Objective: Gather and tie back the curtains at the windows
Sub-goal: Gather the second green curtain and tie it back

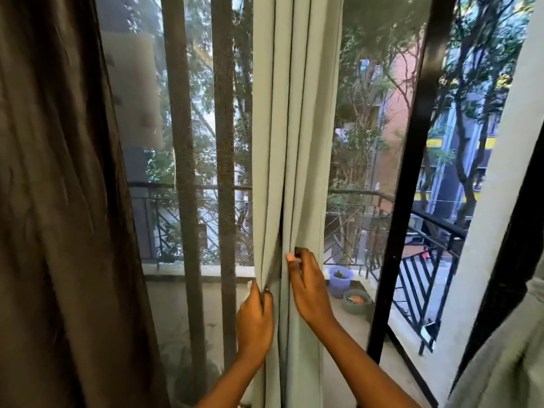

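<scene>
**Two hands bunch up the green curtain**

The pale green curtain (294, 142) hangs in folds in the middle of the window. The left hand (255, 322) is closed on a fold at its left edge. The right hand (309, 287) pinches a fold a bit higher up. A brown curtain (59, 201) hangs far left. No words can be read.

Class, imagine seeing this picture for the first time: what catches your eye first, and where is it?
Dead centre, a pale green curtain hangs bunched, with the left hand and right hand pinching its folds low down. A dark brown curtain fills the left side, and a balcony railing shows behind at right.
</scene>
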